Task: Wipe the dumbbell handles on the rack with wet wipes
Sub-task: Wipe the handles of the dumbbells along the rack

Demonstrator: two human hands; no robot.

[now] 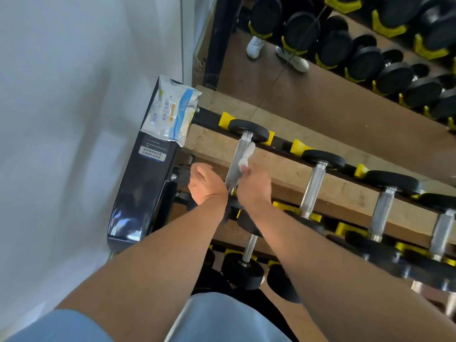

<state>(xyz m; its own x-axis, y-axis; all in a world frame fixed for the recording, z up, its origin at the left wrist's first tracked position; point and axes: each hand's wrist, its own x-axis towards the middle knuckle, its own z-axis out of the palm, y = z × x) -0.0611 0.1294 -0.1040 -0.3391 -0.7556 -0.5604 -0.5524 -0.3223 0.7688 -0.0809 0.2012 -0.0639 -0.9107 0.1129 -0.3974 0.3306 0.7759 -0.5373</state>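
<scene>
We see the leftmost dumbbell on the top tier, its knurled silver metal handle (pixel 236 161) running away from us between a black round rubber head at the far end (pixel 249 130) and a near head hidden under the wrists. Against the right side of that handle sits a crumpled white wet wipe (pixel 246 154), pinched in the fingertips of the right hand (pixel 251 185), whose fingers curl around the wipe and press it to the metal about halfway along the bar. The left hand (pixel 206 181) hangs just beside the handle on its left, wrist bent, fingers loosely curled toward the palm; we cannot tell whether it touches the bar, and it appears to hold nothing. The dumbbell rests in yellow plastic cradles (pixel 225 118) on the black steel rack (pixel 281 144), with more silver-handled dumbbells (pixel 314 186) in a row to the right, well apart from the hands, and a lower tier of black dumbbells (pixel 243 270) beneath. On the glossy black end panel of the rack (pixel 145 183), to the left, lies a white-and-blue soft pack of wet wipes (pixel 170 112). Behind the rack a mirror (pixel 320 90) shows dumbbells and white shoes, and a pale wall (pixel 74 119) fills the left side.
</scene>
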